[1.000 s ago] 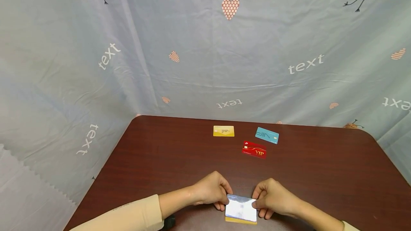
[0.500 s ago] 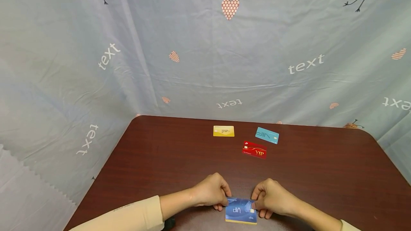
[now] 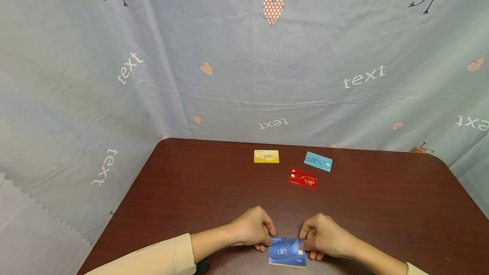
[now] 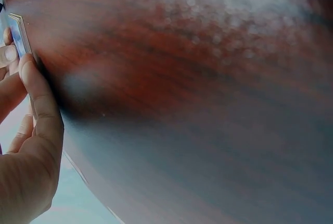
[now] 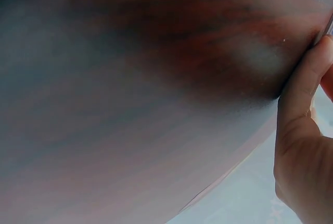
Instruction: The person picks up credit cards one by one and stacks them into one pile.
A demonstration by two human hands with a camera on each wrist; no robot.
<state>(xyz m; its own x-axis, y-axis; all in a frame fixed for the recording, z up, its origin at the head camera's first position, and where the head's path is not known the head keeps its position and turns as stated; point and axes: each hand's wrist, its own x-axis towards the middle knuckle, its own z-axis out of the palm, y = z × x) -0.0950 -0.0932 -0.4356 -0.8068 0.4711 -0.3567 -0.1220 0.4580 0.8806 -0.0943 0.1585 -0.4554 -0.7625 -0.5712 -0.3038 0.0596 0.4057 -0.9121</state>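
Note:
A stack of cards with a blue VIP card (image 3: pixel 284 251) on top lies near the front of the table, its print upside down in the head view. A thin yellow edge shows under its near side. My left hand (image 3: pixel 250 227) pinches the stack's left edge with curled fingers. On the opposite edge, my right hand (image 3: pixel 325 236) pinches it too, thumb over the top. Several card edges of the stack (image 4: pixel 21 34) are visible in the left wrist view. The right wrist view shows the right hand (image 5: pixel 304 146) with only a sliver of card at its fingertips.
Farther back on the dark wooden table (image 3: pixel 214 181) lie a yellow card (image 3: pixel 266 156), a light blue card (image 3: pixel 318 161) and a red VIP card (image 3: pixel 303 178), apart from one another. Behind the table hangs a grey-blue printed curtain (image 3: pixel 317 54).
The top card's white glare is gone and its blue face shows. The yellow strip below it has narrowed as the blue card came nearer and lined up. Both hands have shifted only slightly.

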